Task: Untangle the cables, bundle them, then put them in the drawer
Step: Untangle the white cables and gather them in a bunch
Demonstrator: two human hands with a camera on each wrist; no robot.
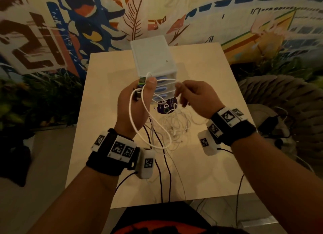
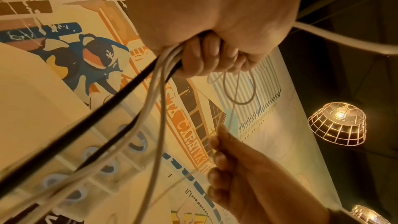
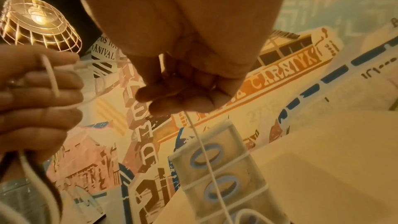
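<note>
Above the table (image 1: 218,79), the left hand (image 1: 134,107) grips several gathered cables (image 1: 138,111) while the right hand (image 1: 194,97) pinches one thin white strand. Most cable lies tangled below, near the drawer unit (image 1: 153,58), so untangling seems barely begun; bundling and stowing remain.

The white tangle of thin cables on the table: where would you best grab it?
Probably at its loose outer loops, coming down from above. The white tangle of thin cables lies flat on the pale wooden table, free on top, so a pinching grip can lift one strand without tightening the knot.
</note>
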